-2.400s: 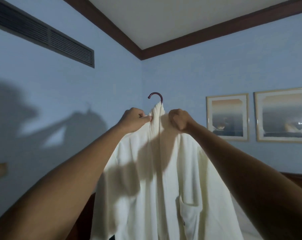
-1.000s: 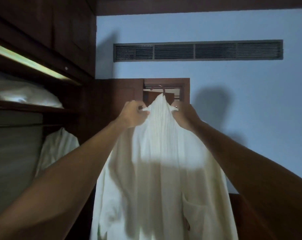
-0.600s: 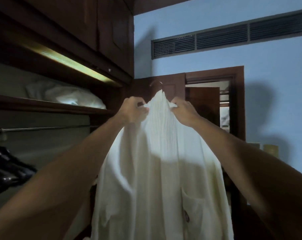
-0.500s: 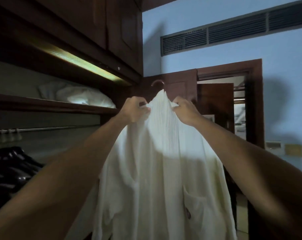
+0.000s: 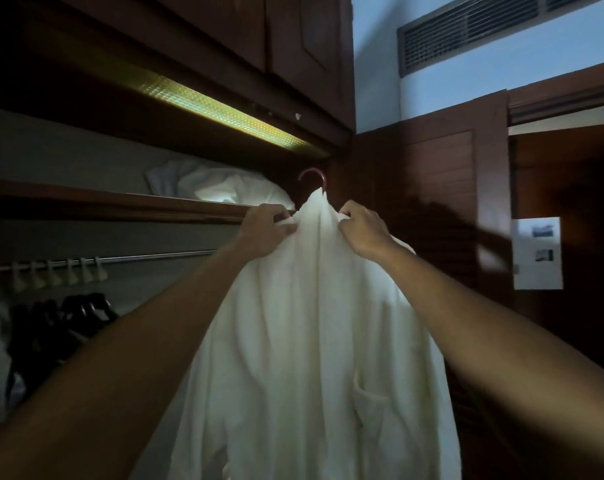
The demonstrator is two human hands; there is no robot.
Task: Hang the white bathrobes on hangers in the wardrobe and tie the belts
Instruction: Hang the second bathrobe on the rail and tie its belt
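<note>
Pinching the collar of the white bathrobe [image 5: 314, 341] from both sides, the left hand [image 5: 264, 230] and the right hand [image 5: 362, 230] each have their fingers curled tight on a fold of cloth just below the hanger hook [image 5: 312, 178]. Only that reddish hook shows; the rest of the hanger is hidden under the fabric. Both bare forearms reach up and forward from the bottom corners.

The hook stands free in the air, level with the front edge of the wooden shelf [image 5: 120, 204] and clearly above the metal rail [image 5: 155, 256]. The rail runs leftward from behind the left wrist. White clips sit on its left part, with dark hangers [image 5: 86, 310] bunched under them; the stretch between those and the left arm is bare. On the shelf lies folded white bedding [image 5: 217, 185], under a lit strip light [image 5: 224, 112] and upper cupboard doors [image 5: 293, 46]. A louvred wardrobe door [image 5: 442, 202] stands open just right of the robe, close to the right arm.

The robe hangs straight down from the hook, held in front of the wardrobe opening. Its cloth is thick, plain and softly creased, with a patch pocket [image 5: 369, 410] low on the right. No belt can be made out.
</note>
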